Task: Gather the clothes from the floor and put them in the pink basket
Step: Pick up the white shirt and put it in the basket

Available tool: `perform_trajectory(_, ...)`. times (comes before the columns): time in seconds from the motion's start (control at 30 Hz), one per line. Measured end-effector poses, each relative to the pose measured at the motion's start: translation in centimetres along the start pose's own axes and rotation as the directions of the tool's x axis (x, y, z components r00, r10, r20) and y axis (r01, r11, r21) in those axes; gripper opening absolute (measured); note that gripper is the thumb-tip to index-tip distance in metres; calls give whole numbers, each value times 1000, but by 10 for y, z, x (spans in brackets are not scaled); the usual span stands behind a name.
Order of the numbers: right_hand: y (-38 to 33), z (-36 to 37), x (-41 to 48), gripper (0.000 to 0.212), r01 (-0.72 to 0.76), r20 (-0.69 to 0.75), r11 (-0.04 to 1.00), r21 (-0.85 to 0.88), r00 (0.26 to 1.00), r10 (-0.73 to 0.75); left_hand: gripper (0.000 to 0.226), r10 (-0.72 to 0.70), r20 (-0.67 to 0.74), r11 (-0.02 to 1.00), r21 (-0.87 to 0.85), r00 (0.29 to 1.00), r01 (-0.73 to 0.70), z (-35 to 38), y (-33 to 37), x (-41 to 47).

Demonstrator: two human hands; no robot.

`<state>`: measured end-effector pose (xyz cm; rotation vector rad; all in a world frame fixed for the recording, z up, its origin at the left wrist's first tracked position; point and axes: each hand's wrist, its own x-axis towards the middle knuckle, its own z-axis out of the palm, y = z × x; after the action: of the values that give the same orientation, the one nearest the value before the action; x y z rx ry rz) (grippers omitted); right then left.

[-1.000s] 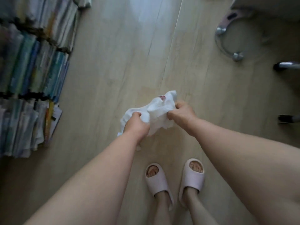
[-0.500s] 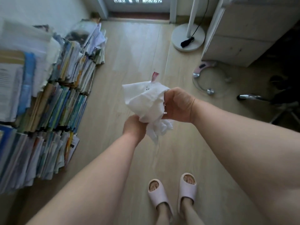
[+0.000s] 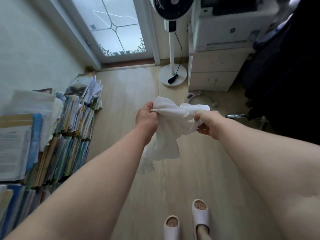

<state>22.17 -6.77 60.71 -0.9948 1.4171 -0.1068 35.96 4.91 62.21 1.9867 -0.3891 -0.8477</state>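
Head camera, our only view: we held the white garment point(image 3: 170, 125) up in front of us, clear of the wooden floor point(image 3: 124, 101), its lower part hanging loose between our forearms. Our left hand point(image 3: 146, 115) was clenched on one upper edge, and our right hand point(image 3: 207, 122) was closed round a bunch of cloth at the other side. Half a second before, the cloth had been a tight wad pressed between both hands; a full second before, it had been low, nearer our slippers point(image 3: 200, 213). Now the hands had moved apart and the garment had opened out between them. Our gaze had risen too, so the glass door point(image 3: 114, 26), the standing fan point(image 3: 172, 49) and the stacked books point(image 3: 69, 125) showed. We judged the piece picked up but not yet delivered: the pink basket was nowhere in sight, so we would have to find it before dropping the cloth in.
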Motion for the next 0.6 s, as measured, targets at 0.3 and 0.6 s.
perform_trajectory(0.3,19,-50,-75,72,234,32,943,-236,972,-233,37,63,419,983,133,906,-130,33,54,-68)
perform_trajectory(0.6,74,-131,-160,64,112,-308,975,-191,936,-167,30,122,728,941,132,675,-313,90,96,-149)
